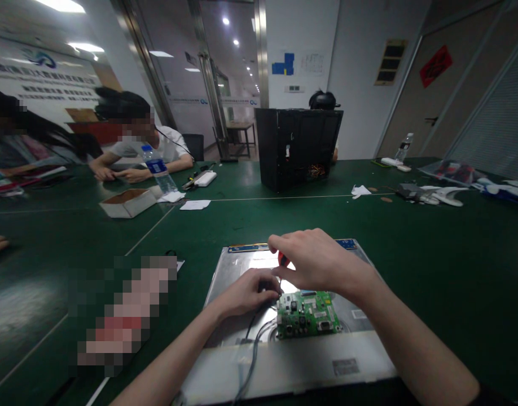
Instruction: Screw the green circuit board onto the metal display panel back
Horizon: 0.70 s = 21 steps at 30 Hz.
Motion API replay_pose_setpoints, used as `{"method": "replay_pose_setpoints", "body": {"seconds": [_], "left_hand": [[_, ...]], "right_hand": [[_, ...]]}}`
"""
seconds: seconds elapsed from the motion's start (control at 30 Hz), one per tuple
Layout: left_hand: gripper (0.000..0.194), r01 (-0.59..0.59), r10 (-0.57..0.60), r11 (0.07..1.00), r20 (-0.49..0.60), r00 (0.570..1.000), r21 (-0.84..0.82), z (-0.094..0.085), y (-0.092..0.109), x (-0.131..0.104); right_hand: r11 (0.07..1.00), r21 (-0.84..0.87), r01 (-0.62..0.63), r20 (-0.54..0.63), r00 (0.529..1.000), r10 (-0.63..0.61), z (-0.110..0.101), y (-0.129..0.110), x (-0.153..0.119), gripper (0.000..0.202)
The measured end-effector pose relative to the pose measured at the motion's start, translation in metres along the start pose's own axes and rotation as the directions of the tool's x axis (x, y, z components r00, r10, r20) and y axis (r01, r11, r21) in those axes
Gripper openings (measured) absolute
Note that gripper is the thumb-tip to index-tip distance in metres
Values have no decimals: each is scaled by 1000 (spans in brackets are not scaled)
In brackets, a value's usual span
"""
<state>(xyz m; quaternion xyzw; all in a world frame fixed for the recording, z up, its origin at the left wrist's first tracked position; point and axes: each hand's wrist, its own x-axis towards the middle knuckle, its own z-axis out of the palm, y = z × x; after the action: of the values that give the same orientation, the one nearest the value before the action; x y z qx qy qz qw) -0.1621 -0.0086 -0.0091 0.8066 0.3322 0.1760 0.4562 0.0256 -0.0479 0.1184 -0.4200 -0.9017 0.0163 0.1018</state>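
My right hand (318, 260) is closed around a screwdriver (283, 259) with a red and black handle, held upright. Its thin shaft points down at the upper left corner of a green circuit board (305, 313). At that same corner, my left hand (248, 290) has its fingers pinched together by the screwdriver's tip; what they hold is hidden. The board lies on the silvery back of a flat display panel (314, 361), which has a blue strip (347, 244) along its far edge. Dark cables (254, 358) run from the board's left side toward me.
A black box-like case (299, 146) stands across the green table (225, 220). Left of it are an open white box (130, 204), a water bottle (159, 172) and a seated person (136, 135). Papers, a bottle and white parts (440, 194) lie at the right.
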Motion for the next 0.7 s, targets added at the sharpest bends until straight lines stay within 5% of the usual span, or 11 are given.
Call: {"method": "replay_pose_setpoints", "body": {"seconds": [0.7], "left_hand": [[8, 19, -19, 999, 3, 1000, 37, -1, 7, -2]], "right_hand": [[998, -61, -28, -9, 1000, 28, 2, 2, 4, 20]]}}
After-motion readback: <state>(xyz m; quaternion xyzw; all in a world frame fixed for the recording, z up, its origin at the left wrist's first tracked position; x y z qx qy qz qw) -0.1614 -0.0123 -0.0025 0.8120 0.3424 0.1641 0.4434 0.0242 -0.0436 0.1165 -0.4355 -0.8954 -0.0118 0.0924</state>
